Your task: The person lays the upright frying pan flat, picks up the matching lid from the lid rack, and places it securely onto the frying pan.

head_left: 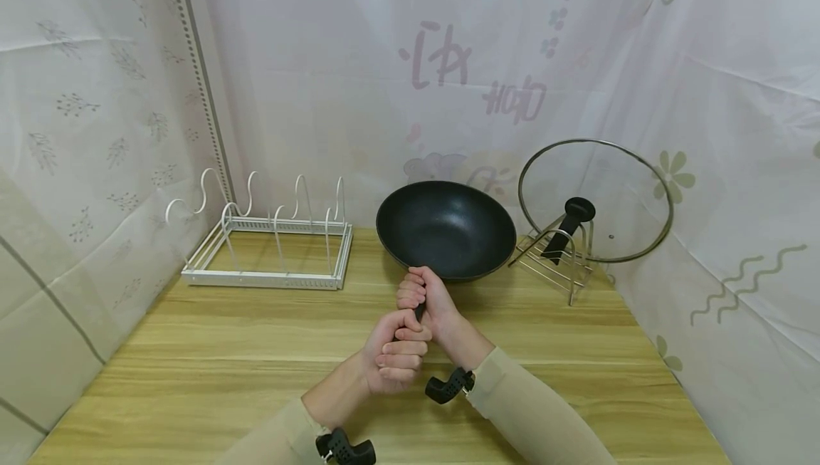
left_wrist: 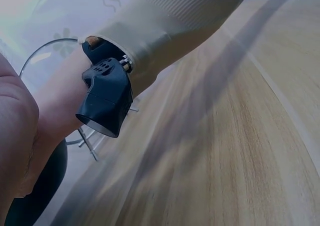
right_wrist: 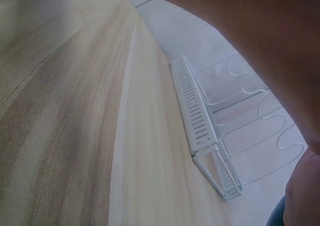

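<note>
A black wok point(head_left: 446, 226) is held out over the back of the table, its dark inside facing me and its handle pointing toward me. My right hand point(head_left: 430, 299) grips the handle close to the bowl. Just behind it, nearer to me, the left hand point(head_left: 398, 352) has its fingers curled round the same handle. Most of the handle is hidden by the two fists; a short black piece shows between them. In the left wrist view, the dark side of the wok point(left_wrist: 55, 178) appears below the hands.
To the left stands a white wire rack point(head_left: 263, 280) with upright curved dividers. At the right, a glass lid point(head_left: 615, 194) with a black knob leans in a small metal stand point(head_left: 571, 283). Printed curtains point(head_left: 307, 80) enclose the wooden table point(head_left: 256, 358) at the back and sides.
</note>
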### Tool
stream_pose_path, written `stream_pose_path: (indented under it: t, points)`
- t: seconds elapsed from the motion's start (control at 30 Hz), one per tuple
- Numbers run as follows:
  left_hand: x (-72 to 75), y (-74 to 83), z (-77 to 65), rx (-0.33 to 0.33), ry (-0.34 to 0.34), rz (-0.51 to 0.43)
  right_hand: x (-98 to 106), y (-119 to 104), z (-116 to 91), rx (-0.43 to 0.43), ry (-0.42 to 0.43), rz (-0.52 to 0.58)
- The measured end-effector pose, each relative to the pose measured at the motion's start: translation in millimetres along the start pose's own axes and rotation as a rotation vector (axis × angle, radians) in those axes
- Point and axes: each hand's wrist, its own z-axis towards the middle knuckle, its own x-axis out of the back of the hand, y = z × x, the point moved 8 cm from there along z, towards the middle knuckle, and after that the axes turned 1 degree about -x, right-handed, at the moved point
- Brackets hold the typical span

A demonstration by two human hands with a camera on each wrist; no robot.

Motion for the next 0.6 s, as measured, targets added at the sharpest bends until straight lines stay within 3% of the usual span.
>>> stream_pose_path:
  t: [0.6]
  points:
    - [9.4,-0.6,-1.8,-0.009,0.007,-0.012,10.2,2.0,2.7,0.008,0.001,0.024]
